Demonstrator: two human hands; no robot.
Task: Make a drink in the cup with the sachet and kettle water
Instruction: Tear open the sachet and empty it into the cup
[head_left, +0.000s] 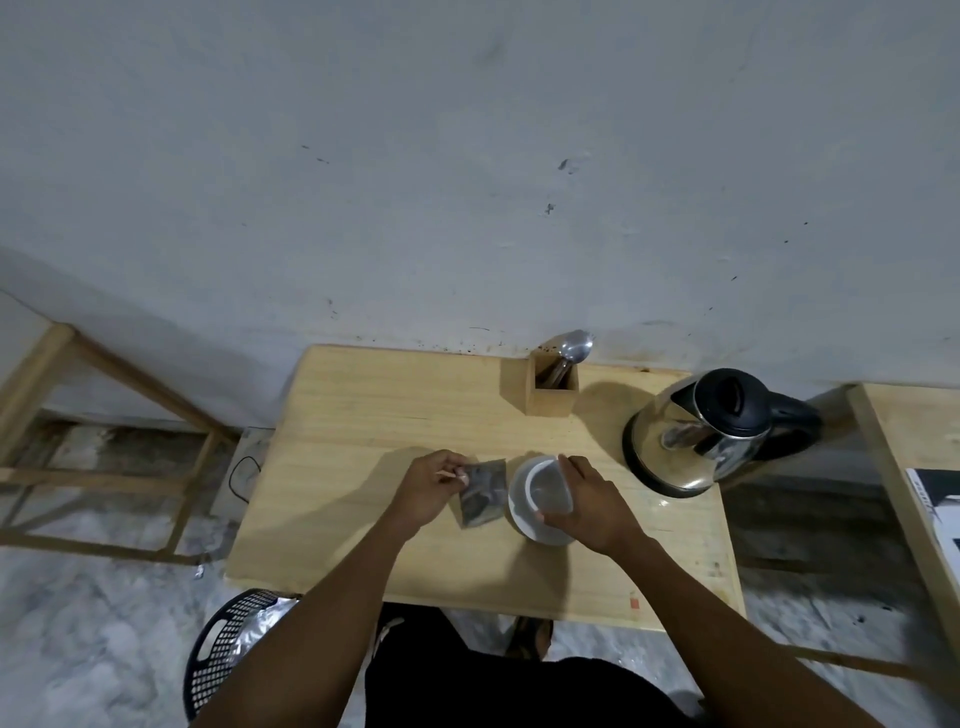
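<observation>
A dark sachet (484, 491) lies flat on the wooden table (363, 415), and my left hand (428, 486) pinches its upper left corner. Just to its right a clear plastic cup (548, 491) stands on a white saucer (519, 512). My right hand (592, 501) grips the cup from the right side, fingers on its rim. A steel kettle (701, 431) with a black lid and handle stands on its base at the table's right rear, apart from both hands.
A wooden holder (553, 387) with a metal spoon (571, 348) stands against the wall behind the cup. A black perforated basket (228, 644) sits on the floor at left. A wooden frame (104, 467) is further left, another table (914, 467) at right.
</observation>
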